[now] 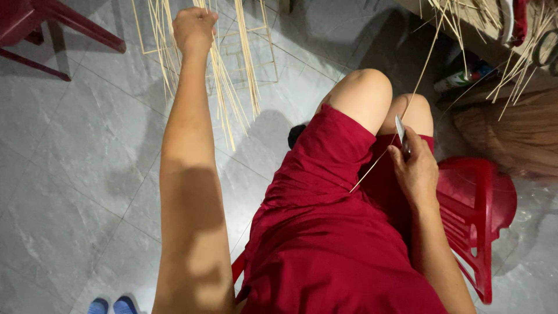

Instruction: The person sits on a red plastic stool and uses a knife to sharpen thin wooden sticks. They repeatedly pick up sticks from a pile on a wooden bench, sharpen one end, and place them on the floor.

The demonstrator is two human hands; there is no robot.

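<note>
A person in dark red clothing is sitting on a red plastic chair (482, 203), looking down over bare knees at a grey tiled floor (70, 151). The left hand (193, 28) is reaching far out in front with the arm straight, fingers closed in a fist around a bundle of thin pale bamboo strips (224, 87) that are hanging down and fanning out above the floor. The right hand (414, 168) is resting by the right thigh, fingers curled around a small knife with a pale blade (400, 131), the blade pointing upward. A single long thin bamboo strip (401, 125) is running slantwise past the blade and across the lap. More loose strips (517, 64) are lying in a heap at upper right. Another red chair (40, 26) is standing at upper left.
</note>
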